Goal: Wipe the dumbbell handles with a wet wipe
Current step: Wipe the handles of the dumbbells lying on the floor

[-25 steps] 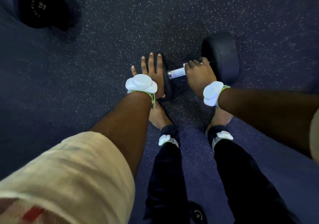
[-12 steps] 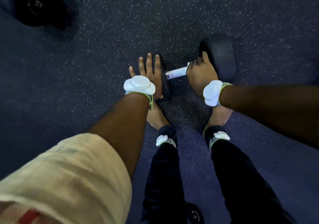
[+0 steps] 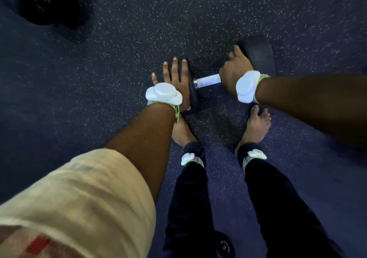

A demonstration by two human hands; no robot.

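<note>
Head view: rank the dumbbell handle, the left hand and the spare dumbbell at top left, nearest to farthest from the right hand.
From the right hand:
1. Dumbbell handle: in its grip, just to its left.
2. Left hand: flat on the weight head at the handle's other end.
3. Spare dumbbell: far off, top left.

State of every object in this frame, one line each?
dumbbell: lying on the floor.
handle: left part bare, right part under the right hand.
left hand: flat on the dumbbell's left end, fingers straight.
right hand: curled round the handle.
wet wipe: not visible.
second dumbbell: on the floor, untouched.
small weight: on the floor, untouched.
</note>
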